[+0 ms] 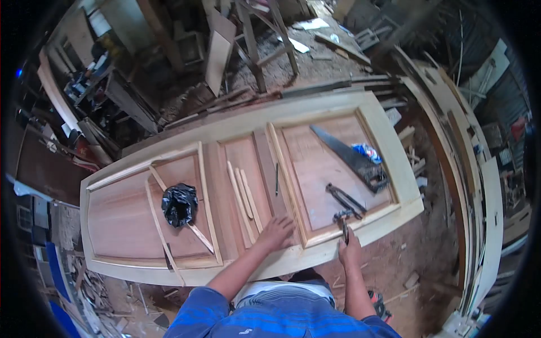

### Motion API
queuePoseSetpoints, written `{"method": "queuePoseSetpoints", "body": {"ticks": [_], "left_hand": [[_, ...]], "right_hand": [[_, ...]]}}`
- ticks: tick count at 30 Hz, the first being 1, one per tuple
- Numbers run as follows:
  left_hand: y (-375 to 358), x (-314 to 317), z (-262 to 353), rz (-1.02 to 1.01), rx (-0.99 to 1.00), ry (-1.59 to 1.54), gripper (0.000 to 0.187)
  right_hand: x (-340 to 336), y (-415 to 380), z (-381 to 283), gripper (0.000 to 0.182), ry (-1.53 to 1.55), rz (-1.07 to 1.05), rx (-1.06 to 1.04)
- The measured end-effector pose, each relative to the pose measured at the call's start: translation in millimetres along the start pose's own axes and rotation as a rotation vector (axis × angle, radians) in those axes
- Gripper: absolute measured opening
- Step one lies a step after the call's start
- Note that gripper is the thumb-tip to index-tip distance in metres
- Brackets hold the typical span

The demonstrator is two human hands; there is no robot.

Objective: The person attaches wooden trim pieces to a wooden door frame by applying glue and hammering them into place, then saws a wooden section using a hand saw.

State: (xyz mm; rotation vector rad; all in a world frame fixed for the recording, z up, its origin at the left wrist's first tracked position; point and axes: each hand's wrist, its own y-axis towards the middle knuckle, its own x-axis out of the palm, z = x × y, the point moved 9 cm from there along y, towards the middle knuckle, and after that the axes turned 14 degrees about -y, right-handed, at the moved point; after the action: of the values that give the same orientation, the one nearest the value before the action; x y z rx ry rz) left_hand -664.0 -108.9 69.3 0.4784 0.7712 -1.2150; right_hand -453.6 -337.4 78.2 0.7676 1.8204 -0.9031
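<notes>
A wooden panel door (pixel 211 169) lies flat in front of me, with moulding strips around its panels. My left hand (pixel 276 232) rests on the door near its lower edge, fingers spread and holding nothing. Over the near edge, my right hand (pixel 350 248) is closed around the handle of a hammer (pixel 344 218), its head toward the door. Just beyond the hammer lie pincers (pixel 346 201). A handsaw (pixel 349 158) sits on the right panel beside a blue-and-white packet (pixel 367 152). A pencil (pixel 276 179) and several loose wood strips (pixel 241 194) lie near the middle.
A black plastic bag (pixel 180 204) stands on the left panel among loose strips. Long boards (pixel 445 129) lean along the right side. A wooden trestle (pixel 256 56) stands behind the door. Offcuts and debris litter the floor (pixel 394 270).
</notes>
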Motion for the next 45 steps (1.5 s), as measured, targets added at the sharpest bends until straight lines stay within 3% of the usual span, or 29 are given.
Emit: {"method": "queuePoseSetpoints", "body": {"ticks": [6,7,10,12,15,18,21,24,27,30,32,34,36,40,41,45], "left_hand": [[-70.5,4.0,-17.6,0.118,-0.057,-0.06,0.053],[-78.6,-13.8,-22.2,0.266,-0.063,-0.157,0.04],[-110.2,-26.7,-70.0,0.197,-0.558,-0.123,0.03],[-142.2,-51.8,-73.6,0.416,-0.695,-0.068,0.036],[-164.0,-71.0,-61.3,0.529,-0.76,-0.073,0.035],[-169.3,-65.2,-65.0,0.642,-0.91,-0.299,0.034],[-149.2,-65.6,-87.9,0.744,-0.82,-0.267,0.05],[-112.1,-88.4,-109.0,0.721,-0.845,-0.173,0.076],[-78.6,-111.6,-127.8,0.646,-0.905,-0.179,0.088],[-62.7,-115.8,-151.2,0.596,-0.917,-0.089,0.084],[-71.0,-105.6,-171.2,0.641,-0.799,-0.181,0.075],[-91.5,-109.7,-178.4,0.66,-0.685,-0.281,0.067],[-120.3,-130.3,-170.8,0.658,-0.571,-0.391,0.059],[-187.9,-161.7,-164.6,0.856,-0.712,0.068,0.055],[-196.4,-154.9,-178.9,0.888,-0.759,0.055,0.057],[-204.5,-135.6,-215.2,0.801,-0.824,-0.255,0.057]], "right_hand": [[0.3,3.8,-25.8,0.055,0.028,-0.063,-0.085],[3.2,5.6,-31.1,0.053,0.07,-0.059,-0.142],[11.4,13.1,-57.2,0.047,0.093,-0.042,-0.313],[3.8,15.7,-82.4,0.046,0.046,-0.032,-0.416],[12.9,39.6,-100.0,0.048,-0.025,-0.031,-0.517],[25.4,51.4,-114.4,0.05,-0.06,-0.006,-0.616],[31.2,58.9,-131.5,0.046,-0.095,0.033,-0.653],[21.9,41.0,-162.5,0.048,-0.115,0.202,-0.707],[38.4,29.5,-195.3,0.048,-0.052,0.151,-0.741],[80.4,21.9,-245.4,0.052,0.012,-0.039,-0.691],[92.9,9.0,-303.6,0.064,0.025,-0.127,-0.733],[124.6,8.9,-347.0,0.079,-0.009,-0.214,-0.643],[135.0,5.3,-388.3,0.082,-0.157,-0.106,-0.655],[159.6,17.3,-421.6,0.079,-0.262,-0.119,-0.578],[166.0,18.8,-422.7,0.07,-0.221,-0.161,-0.527],[193.4,17.3,-422.5,0.064,-0.228,-0.212,-0.478]]}}
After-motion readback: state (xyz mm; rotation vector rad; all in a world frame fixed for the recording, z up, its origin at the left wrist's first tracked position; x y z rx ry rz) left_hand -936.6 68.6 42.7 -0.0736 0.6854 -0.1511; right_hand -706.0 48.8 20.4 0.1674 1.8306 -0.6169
